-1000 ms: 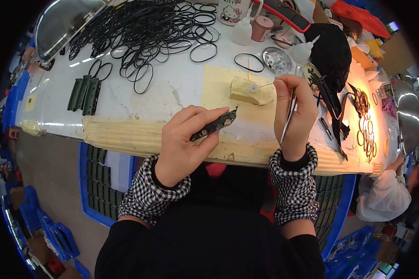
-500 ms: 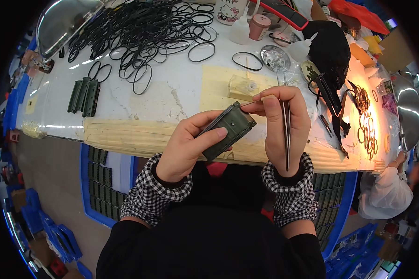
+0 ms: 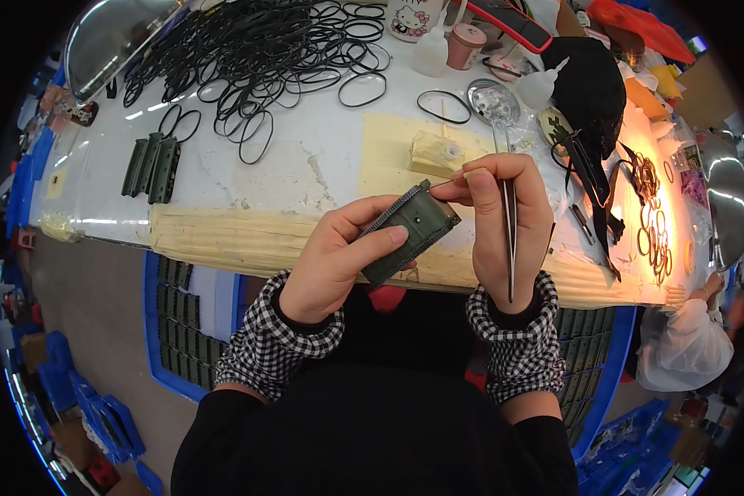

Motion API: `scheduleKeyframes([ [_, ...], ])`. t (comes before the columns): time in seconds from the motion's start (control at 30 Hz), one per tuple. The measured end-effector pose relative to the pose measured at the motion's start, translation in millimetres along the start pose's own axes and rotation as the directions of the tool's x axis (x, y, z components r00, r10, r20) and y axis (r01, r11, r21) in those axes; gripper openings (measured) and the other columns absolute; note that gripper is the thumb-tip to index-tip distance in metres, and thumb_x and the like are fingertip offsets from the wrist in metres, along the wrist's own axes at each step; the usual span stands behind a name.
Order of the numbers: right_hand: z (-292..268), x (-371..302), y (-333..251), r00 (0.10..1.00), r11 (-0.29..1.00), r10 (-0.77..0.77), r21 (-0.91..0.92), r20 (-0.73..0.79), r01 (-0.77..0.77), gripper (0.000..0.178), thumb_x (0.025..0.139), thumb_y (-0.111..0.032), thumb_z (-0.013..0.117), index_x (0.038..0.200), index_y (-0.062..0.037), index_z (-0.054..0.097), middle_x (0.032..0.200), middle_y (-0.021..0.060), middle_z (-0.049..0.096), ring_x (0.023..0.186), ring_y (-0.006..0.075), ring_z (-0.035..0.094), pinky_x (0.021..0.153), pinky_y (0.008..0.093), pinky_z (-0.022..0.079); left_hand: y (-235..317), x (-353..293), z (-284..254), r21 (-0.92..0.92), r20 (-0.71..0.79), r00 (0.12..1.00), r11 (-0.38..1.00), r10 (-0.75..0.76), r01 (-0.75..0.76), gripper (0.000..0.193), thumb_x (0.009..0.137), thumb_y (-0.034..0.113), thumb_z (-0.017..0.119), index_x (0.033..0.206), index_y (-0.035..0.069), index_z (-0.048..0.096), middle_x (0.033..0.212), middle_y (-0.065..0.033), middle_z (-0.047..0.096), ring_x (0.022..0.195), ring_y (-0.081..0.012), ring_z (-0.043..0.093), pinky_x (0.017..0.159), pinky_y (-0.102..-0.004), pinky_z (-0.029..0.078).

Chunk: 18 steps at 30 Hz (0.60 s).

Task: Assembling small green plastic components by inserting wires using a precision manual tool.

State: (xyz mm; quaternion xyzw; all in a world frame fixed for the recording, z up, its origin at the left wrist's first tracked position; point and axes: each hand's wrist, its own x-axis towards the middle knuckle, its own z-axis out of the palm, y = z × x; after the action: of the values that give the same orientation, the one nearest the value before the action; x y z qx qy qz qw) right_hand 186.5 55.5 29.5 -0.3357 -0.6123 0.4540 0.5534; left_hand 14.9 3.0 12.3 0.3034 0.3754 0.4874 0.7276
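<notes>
A dark green model tank hull (image 3: 422,221) with ribbed tracks along its sides is tilted in my left hand (image 3: 322,256). My left thumb presses on its flat face, and the fingers wrap behind it. Metal tweezers (image 3: 511,240) are tucked in my right hand (image 3: 512,223), pointing down along the palm. That hand's thumb and forefinger are pinched together at the hull's upper corner. A thin piece, too small to make out, seems to show between them and the hull. Beyond the hands sits a yellowish block (image 3: 426,153) with a small round clear part on it.
Black rubber bands (image 3: 248,50) lie heaped at the far left. Several green hulls (image 3: 151,168) stand at the left. A metal dish (image 3: 493,101), white bottles and a black cloth (image 3: 587,91) crowd the right. Blue trays (image 3: 153,331) of green parts sit below the table edge.
Both hands keep nearly the same hold at the hull's corner. The whole view has shifted slightly, and the hull appears turned very little.
</notes>
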Motion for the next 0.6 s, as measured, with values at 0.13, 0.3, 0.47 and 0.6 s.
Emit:
scheduleKeyframes([
  [0.13, 0.2, 0.2, -1.5, 0.999, 0.999, 0.04, 0.037, -0.02, -0.039, 0.008, 0.097, -0.004, 0.051, 0.097, 0.004, 0.051, 0.086, 0.0067, 0.058, 0.078, 0.0135, 0.067, 0.072, 0.0249, 0.055, -1.3, 0.3, -1.1, 0.011, 0.003, 1.0, 1.0, 0.008, -0.008, 0.036, 0.093, 0.01, 0.059, 0.126, -0.002, 0.053, 0.103, -0.0069, 0.066, 0.082, -0.0117, 0.065, 0.074, -0.0248, 0.055],
  [0.3, -8.3, 8.9, 4.1, 0.991, 1.0, 0.018, -0.002, -0.135, -0.018, 0.009, 0.097, -0.006, 0.053, 0.097, 0.0026, 0.053, 0.085, 0.0059, 0.061, 0.077, 0.0121, 0.066, 0.07, 0.0241, 0.053, -0.5, -1.5, -0.1, 0.033, 0.005, 0.999, 0.998, 0.048, -0.048, 0.035, 0.093, 0.008, 0.058, 0.126, -0.003, 0.053, 0.106, -0.008, 0.066, 0.085, -0.0122, 0.065, 0.075, -0.0256, 0.055],
  [0.47, -21.3, 26.2, 23.9, 0.913, 0.749, -0.4, -0.604, -0.086, 0.271, 0.005, 0.089, -0.003, 0.062, 0.091, 0.0004, 0.058, 0.077, 0.0085, 0.061, 0.069, 0.0187, 0.063, 0.062, 0.0271, 0.047, -2.1, -0.6, -0.4, 0.067, 0.034, 0.993, 0.991, 0.11, -0.112, 0.035, 0.092, 0.005, 0.058, 0.126, -0.003, 0.053, 0.111, -0.0082, 0.065, 0.094, -0.0114, 0.063, 0.08, -0.0253, 0.054],
  [0.6, -19.2, 26.5, 26.5, 0.931, 0.609, -0.362, -0.745, 0.043, 0.272, 0.01, 0.082, -0.002, 0.066, 0.088, -0.001, 0.059, 0.079, 0.0122, 0.06, 0.074, 0.0283, 0.06, 0.064, 0.0344, 0.046, -3.7, -1.6, -2.4, 0.078, 0.055, 0.99, 0.988, 0.13, -0.134, 0.035, 0.092, 0.004, 0.058, 0.126, -0.003, 0.053, 0.112, -0.0082, 0.064, 0.099, -0.0106, 0.061, 0.084, -0.0247, 0.051],
])
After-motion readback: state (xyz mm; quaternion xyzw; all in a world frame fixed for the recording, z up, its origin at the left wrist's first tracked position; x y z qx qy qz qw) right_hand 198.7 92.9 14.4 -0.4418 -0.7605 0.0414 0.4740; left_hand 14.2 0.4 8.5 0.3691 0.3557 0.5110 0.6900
